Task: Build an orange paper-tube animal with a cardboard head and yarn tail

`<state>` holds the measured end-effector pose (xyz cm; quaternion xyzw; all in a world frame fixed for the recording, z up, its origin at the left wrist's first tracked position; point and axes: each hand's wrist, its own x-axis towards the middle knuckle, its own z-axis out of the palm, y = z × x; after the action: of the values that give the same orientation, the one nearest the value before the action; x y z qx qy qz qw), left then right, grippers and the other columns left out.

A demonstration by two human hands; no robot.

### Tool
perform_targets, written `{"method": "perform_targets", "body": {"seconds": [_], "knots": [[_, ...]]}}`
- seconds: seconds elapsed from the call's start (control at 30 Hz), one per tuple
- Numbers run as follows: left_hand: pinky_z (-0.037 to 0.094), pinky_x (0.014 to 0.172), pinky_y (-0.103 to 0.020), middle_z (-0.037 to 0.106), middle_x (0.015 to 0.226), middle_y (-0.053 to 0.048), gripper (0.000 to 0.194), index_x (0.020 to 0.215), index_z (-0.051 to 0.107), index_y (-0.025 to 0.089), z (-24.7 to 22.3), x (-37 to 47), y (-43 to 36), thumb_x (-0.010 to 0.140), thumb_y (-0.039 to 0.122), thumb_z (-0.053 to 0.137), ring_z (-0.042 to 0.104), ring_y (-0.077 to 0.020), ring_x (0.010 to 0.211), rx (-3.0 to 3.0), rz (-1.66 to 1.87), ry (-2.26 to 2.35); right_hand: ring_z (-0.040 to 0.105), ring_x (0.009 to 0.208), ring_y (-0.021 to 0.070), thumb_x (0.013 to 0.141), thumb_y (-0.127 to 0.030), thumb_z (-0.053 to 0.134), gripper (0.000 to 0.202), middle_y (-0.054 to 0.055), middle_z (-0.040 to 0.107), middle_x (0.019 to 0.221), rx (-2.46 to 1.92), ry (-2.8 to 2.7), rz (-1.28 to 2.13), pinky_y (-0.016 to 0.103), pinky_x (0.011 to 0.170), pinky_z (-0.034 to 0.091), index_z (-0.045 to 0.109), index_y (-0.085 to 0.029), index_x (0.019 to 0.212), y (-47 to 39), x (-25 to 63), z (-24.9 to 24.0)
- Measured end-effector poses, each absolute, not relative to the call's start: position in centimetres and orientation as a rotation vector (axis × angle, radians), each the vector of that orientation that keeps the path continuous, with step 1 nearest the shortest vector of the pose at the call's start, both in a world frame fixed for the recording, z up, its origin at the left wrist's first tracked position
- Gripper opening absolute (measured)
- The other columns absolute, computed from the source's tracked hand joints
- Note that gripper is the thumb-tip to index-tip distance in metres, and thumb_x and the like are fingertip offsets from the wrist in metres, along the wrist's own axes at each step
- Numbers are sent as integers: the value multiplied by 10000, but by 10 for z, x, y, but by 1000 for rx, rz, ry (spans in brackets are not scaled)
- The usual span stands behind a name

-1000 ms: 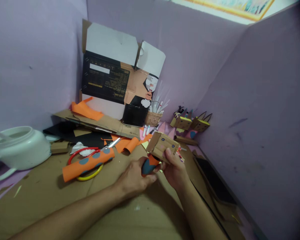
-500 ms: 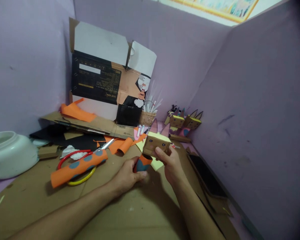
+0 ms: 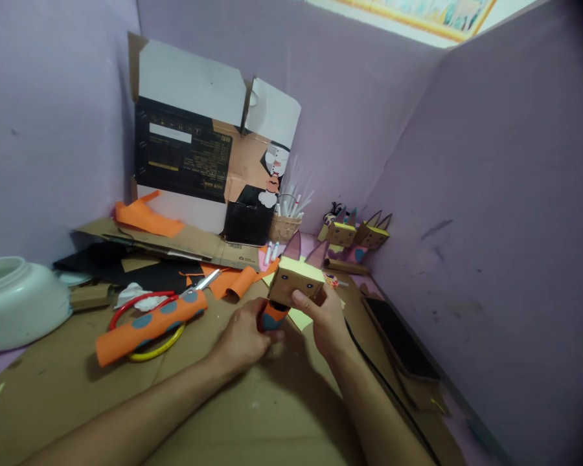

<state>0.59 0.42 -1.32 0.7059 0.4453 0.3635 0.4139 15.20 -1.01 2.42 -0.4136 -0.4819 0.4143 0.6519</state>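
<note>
My left hand (image 3: 243,336) grips a short orange roll with blue spots (image 3: 273,315), standing on the cardboard floor sheet (image 3: 233,414). My right hand (image 3: 323,320) holds a small brown cardboard box head (image 3: 291,279) with dot eyes and a yellow top, set on top of the roll. The two hands are close together at the middle of the view.
A longer orange roll with blue spots (image 3: 148,325) lies to the left over red and yellow rings (image 3: 146,353), with scissors (image 3: 205,282) behind. A white pot (image 3: 14,301) sits at far left. A printed carton (image 3: 199,162), pen basket (image 3: 284,226), finished box figures (image 3: 354,234) and dark tablet (image 3: 398,336) surround them.
The box head tipped from tilted to upright on the roll, and both hands moved slightly left and lower in view as the camera shifted.
</note>
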Motion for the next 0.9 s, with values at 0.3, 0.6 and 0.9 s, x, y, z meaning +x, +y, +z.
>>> {"method": "perform_targets", "body": {"seconds": [0.3,0.6,0.9], "knots": [[449,669,-293,653,847,-32,332,934,551,170,-20,8,4,611,193,624,588,-203,774,1713,898,1147,605,887,219,619,-276,743,458,50,664,991,-946,-1173,941,343,775,488,569,-227,1040,-13,144,21],[454,654,-289,658,824,-27,322,935,568,161,-16,7,2,616,176,610,583,-201,758,1690,915,1112,609,843,211,579,-260,762,406,30,663,906,-1035,-1231,919,331,753,477,580,-225,941,-15,144,24],[473,662,-277,656,817,-20,360,972,565,170,-13,9,1,614,143,601,594,-197,770,1681,922,1093,612,844,217,562,-261,761,390,25,665,876,-1016,-1241,931,328,738,485,588,-228,910,-14,143,26]]}}
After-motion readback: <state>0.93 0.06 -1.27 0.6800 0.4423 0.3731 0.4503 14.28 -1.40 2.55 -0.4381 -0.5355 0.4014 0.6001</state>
